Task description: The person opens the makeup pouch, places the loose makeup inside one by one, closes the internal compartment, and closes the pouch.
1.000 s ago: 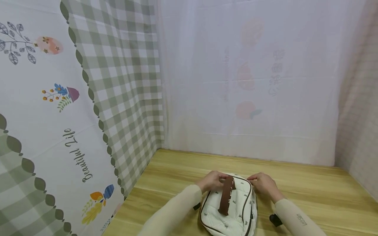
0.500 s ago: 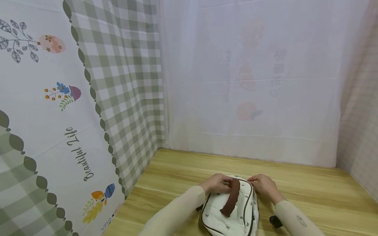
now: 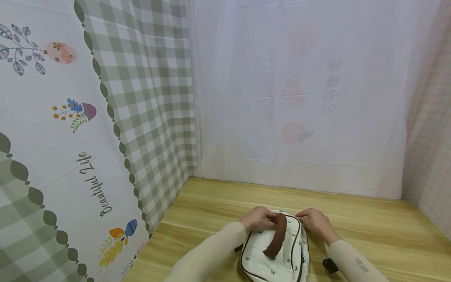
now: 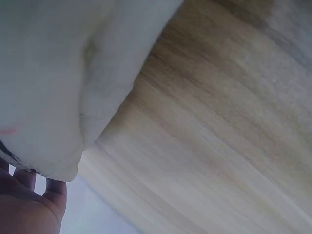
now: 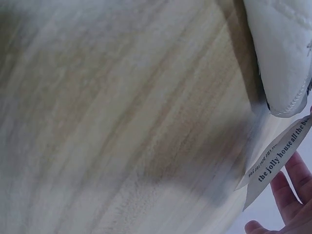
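A white quilted pouch [image 3: 256,254] with small dark prints, brown piping and a brown top handle [image 3: 276,237] lies at the table's front. My left hand [image 3: 260,219] grips its far left edge beside the handle; in the left wrist view, fingers [image 4: 56,195] curl at the pouch's corner. My right hand [image 3: 314,223] is at the pouch's far right corner, fingertips together. In the right wrist view, a printed white ribbon [image 5: 275,158] hangs by its fingers [image 5: 285,195]; it seems pinched at its upper end, though the exact contact lies out of frame.
The pouch rests on a wood-grain table [image 3: 211,203]. A green checked cloth [image 3: 151,98] hangs at the left, and a pale curtain [image 3: 239,129] closes off the back. Black straps, one of them a black piece [image 3: 329,266], show under the forearms.
Since a second ago my left hand has shifted slightly right, and the brown handle has tipped right with it. The pouch has moved a little right. My right hand has hardly moved.
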`<state>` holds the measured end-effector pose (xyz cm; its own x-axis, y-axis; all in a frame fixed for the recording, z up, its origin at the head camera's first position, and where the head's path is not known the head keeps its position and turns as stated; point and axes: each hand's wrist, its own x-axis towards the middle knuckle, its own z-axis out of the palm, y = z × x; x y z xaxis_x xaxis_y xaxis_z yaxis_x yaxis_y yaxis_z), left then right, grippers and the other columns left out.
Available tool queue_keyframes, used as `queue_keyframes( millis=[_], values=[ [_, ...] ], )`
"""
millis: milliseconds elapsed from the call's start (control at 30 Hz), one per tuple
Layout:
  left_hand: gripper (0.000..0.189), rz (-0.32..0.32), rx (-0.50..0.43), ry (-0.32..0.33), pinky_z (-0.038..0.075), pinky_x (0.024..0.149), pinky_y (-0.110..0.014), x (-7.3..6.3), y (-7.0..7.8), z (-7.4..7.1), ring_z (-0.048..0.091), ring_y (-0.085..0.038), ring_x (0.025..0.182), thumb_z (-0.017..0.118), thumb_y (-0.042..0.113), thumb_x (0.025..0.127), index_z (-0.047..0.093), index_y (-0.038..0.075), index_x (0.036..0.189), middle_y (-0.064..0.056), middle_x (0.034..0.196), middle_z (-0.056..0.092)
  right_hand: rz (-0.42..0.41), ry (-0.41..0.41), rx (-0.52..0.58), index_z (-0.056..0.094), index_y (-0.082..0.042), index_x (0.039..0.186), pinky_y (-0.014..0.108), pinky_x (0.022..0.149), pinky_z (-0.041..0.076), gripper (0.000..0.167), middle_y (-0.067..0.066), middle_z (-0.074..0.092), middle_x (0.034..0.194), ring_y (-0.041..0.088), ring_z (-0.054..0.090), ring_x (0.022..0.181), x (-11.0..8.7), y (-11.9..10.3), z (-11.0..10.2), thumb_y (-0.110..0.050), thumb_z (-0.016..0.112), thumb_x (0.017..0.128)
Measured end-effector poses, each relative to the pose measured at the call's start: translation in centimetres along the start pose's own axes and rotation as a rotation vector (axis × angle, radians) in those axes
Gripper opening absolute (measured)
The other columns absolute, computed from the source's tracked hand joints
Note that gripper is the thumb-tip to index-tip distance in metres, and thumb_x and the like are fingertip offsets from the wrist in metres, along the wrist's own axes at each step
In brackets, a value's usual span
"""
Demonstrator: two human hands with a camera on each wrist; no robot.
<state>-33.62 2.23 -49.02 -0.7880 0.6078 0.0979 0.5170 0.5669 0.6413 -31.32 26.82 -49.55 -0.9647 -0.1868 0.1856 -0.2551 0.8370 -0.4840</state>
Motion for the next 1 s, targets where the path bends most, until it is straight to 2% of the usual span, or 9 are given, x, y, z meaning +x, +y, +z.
queue_keyframes(
  millis=[100,200,333,400,500,733,1000],
  values=[
    [0.012,-0.029,-0.039,-0.003,0.045,0.063,-0.017,-0.2,0.0,-0.1,0.054,0.0,0.068,0.078,0.019,0.086,0.081,0.02,0.098,0.014,0.081,0.069,-0.027,0.018,-0.011,0.08,-0.017,0.095,0.054,0.079,0.049,0.015,0.011,0.072,0.105,0.039,0.065,0.101,-0.1,-0.1,0.0,-0.014,0.065,0.093],
    [0.01,-0.045,-0.03,-0.014,0.045,0.061,-0.017,-0.4,-0.1,0.0,0.053,-0.001,0.066,0.079,0.018,0.086,0.081,0.019,0.095,0.014,0.079,0.068,-0.065,0.041,-0.044,0.079,-0.02,0.092,0.055,0.078,0.048,0.013,0.009,0.072,0.104,0.037,0.064,0.101,-0.3,0.0,0.0,-0.016,0.067,0.092],
    [0.006,-0.019,0.034,-0.017,0.043,0.06,-0.016,-0.5,-0.2,0.0,0.051,0.0,0.065,0.08,0.019,0.084,0.079,0.02,0.09,0.016,0.075,0.065,-0.123,0.075,-0.111,0.079,-0.021,0.09,0.057,0.075,0.045,0.011,0.009,0.071,0.105,0.036,0.064,0.099,-0.7,0.1,0.2,-0.017,0.069,0.09],
    [0.004,-0.008,0.037,-0.009,0.042,0.059,-0.016,-0.7,-0.2,0.0,0.049,0.0,0.064,0.08,0.018,0.083,0.079,0.019,0.087,0.016,0.072,0.063,-0.143,0.095,-0.136,0.079,-0.021,0.089,0.058,0.075,0.043,0.009,0.01,0.071,0.105,0.037,0.064,0.098,-1.0,0.0,0.1,-0.017,0.071,0.089],
    [0.002,0.001,0.038,0.007,0.042,0.058,-0.016,-0.8,-0.2,0.0,0.048,0.0,0.062,0.08,0.018,0.084,0.078,0.017,0.083,0.015,0.071,0.062,-0.149,0.12,-0.139,0.079,-0.022,0.087,0.056,0.075,0.041,0.008,0.008,0.071,0.104,0.035,0.064,0.097,-1.7,0.0,0.0,-0.017,0.073,0.088],
    [0.006,-0.032,0.065,0.042,0.043,0.062,-0.016,-1.0,-0.1,-0.1,0.05,0.0,0.066,0.079,0.021,0.085,0.079,0.017,0.089,0.014,0.077,0.066,-0.174,0.164,-0.166,0.079,-0.018,0.086,0.055,0.076,0.041,0.004,0.01,0.072,0.104,0.035,0.066,0.095,-3.6,-0.5,-0.2,-0.021,0.076,0.085],
    [0.011,-0.069,0.069,0.099,0.041,0.061,-0.02,-1.3,-0.1,-0.2,0.049,-0.004,0.062,0.079,0.023,0.084,0.073,0.016,0.077,0.012,0.069,0.06,-0.186,0.225,-0.176,0.079,-0.02,0.083,0.057,0.08,0.041,0.004,0.008,0.073,0.102,0.034,0.067,0.094,-6.3,-1.6,-0.3,-0.023,0.081,0.08]
  ],
)
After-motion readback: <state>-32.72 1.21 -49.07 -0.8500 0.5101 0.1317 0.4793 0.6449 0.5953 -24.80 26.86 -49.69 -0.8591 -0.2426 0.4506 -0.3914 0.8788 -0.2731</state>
